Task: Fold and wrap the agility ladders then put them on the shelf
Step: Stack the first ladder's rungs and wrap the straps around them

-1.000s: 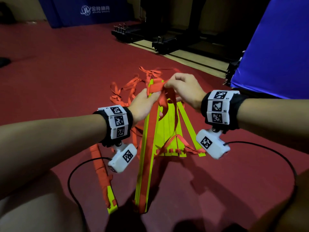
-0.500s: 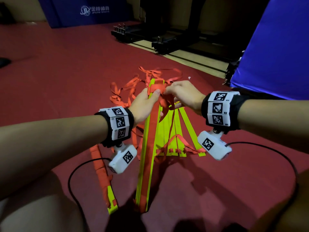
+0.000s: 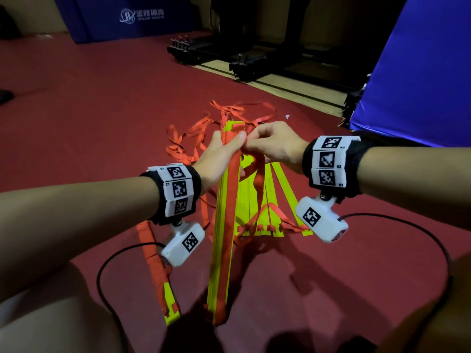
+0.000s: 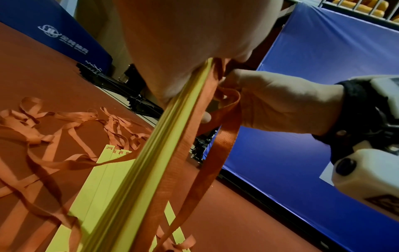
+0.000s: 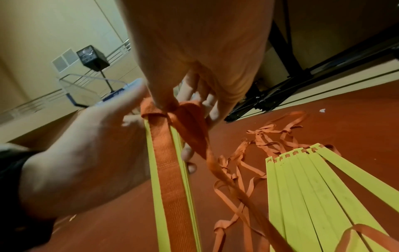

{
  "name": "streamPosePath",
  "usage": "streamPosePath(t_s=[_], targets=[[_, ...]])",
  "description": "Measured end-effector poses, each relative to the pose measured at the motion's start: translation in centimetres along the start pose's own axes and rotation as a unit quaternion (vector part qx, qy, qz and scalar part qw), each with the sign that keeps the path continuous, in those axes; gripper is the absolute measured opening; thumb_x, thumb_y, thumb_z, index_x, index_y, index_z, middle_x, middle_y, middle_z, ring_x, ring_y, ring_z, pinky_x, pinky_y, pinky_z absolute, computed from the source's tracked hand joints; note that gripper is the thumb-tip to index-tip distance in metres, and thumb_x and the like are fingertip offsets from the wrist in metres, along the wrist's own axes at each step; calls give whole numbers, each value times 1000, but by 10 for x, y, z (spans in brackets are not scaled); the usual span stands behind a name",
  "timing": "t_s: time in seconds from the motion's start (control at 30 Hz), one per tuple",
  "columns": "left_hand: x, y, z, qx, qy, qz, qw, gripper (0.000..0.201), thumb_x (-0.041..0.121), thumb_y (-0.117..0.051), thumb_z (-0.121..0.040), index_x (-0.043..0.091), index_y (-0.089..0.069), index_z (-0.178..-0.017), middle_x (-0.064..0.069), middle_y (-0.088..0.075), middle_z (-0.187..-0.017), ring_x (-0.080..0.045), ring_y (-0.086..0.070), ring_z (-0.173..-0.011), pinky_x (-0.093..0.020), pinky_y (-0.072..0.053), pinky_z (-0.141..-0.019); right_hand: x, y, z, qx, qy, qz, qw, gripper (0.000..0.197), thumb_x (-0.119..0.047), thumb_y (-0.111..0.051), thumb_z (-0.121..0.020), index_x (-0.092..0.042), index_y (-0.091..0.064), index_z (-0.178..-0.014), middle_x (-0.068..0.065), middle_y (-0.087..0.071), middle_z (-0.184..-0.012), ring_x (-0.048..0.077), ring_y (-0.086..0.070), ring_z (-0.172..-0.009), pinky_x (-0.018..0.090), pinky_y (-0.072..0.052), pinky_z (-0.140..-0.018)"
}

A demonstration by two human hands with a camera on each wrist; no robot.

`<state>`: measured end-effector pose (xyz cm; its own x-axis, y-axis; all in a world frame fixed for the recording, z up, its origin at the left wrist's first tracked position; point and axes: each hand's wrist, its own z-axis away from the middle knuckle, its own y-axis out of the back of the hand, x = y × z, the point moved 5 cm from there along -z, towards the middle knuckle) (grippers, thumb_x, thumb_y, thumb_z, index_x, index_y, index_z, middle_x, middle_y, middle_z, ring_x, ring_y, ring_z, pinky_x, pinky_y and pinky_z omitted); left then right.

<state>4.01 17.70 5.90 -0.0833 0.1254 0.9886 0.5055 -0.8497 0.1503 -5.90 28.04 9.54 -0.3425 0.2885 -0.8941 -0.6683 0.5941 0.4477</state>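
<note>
The stacked rungs (image 3: pixel 224 225) stand on end on the red floor (image 3: pixel 102 103), upper end gripped by the left hand (image 3: pixel 216 159), thumb pressed on the orange strap (image 5: pixel 166 170) running along the stack's face; the right hand (image 3: pixel 272 146) pinches that strap's loop at the top; likely risk: if the pinch slackens the wrap loosens and the stack fans apart; the loose rungs (image 3: pixel 267 200) and tangled webbing (image 3: pixel 188 138) on the floor just behind could snag the trailing strap.

Bare forearms, and behind the fingers each wrist wears a black band (image 3: pixel 334 165) faced with white coded marker tiles; beneath hangs a white camera pod (image 3: pixel 321 220), trailing black cable (image 3: pixel 420 225).
</note>
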Motion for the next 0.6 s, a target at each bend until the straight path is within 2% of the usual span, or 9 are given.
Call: streamPosePath(t_s=[0.03, 0.1, 0.2, 0.27, 0.37, 0.43, 0.5, 0.53, 0.6], targets=[[1, -1, 2, 15, -5, -25, 1000, 48, 67, -56, -90, 27, -44, -113, -9, -68, -85, -31, -72, -68, -48, -61, -69, 0, -2, 1, 6, 10, 3, 1000, 6, -9, -74, -86, -11, -69, -82, 6, -64, -77, 10, -55, -60, 20, -43, -53], [6, -1, 7, 63, -44, -72, 994, 29, 56, -49, -103, 29, -42, -110, -12, -70, -85, -28, -70, -59, -38, -58, -58, 0, -5, 3, 21, 24, 8, 999, 6, -8, -74, -85, -11, -70, -82, 4, -65, -74, 6, -52, -54, 19, -41, -52], [10, -2, 6, 86, -100, -29, 991, 13, 39, -49, -108, 27, -48, -103, -7, -65, -83, -27, -64, -57, -42, -55, -60, 0, -5, 1, 35, 31, 3, 999, 4, -9, -75, -83, -11, -71, -82, 6, -69, -78, 12, -57, -64, 27, -45, -62], [15, 2, 2, 103, -111, -17, 988, 19, 38, -57, -104, 25, -51, -91, 3, -60, -78, -17, -58, -66, -38, -48, -68, 0, -3, -1, 40, 32, -1, 999, 4, -10, -75, -84, -11, -71, -82, 8, -71, -80, 14, -60, -69, 30, -49, -66], [22, 10, -3, 127, -102, -8, 987, 29, 36, -66, -97, 23, -50, -76, 10, -50, -66, -13, -45, -67, -36, -35, -67, -1, -2, -1, 37, 39, -8, 999, 10, -9, -72, -85, -15, -69, -77, 5, -72, -76, 14, -63, -67, 29, -51, -65], [23, 13, -4, 122, -102, -15, 987, 30, 35, -68, -96, 19, -53, -75, 0, -55, -66, -21, -51, -66, -36, -40, -66, -4, -4, 0, 19, 38, -8, 999, 15, -8, -68, -87, -15, -64, -75, 3, -70, -69, 20, -68, -65, 27, -51, -58], [21, 13, -5, 97, -89, -9, 991, 31, 42, -70, -91, 14, -60, -82, -22, -65, -80, -40, -64, -73, -49, -56, -76, -6, -6, 1, -6, 37, -20, 999, 17, -4, -63, -90, -14, -59, -77, 3, -69, -66, 25, -72, -63, 26, -49, -51], [20, 14, -7, 91, -89, 0, 992, 30, 43, -71, -89, 14, -63, -85, -25, -67, -86, -43, -67, -78, -57, -57, -81, -7, -6, 1, -15, 38, -22, 999, 17, -3, -63, -91, -13, -58, -79, 4, -68, -68, 23, -70, -58, 26, -49, -51], [27, 16, -2, 98, -110, -8, 989, 17, 36, -70, -91, 20, -67, -96, -14, -73, -94, -31, -69, -87, -53, -56, -87, -7, -5, 2, -23, 48, -17, 998, 14, -3, -66, -91, -12, -59, -83, 4, -69, -71, 14, -63, -51, 26, -48, -52]])
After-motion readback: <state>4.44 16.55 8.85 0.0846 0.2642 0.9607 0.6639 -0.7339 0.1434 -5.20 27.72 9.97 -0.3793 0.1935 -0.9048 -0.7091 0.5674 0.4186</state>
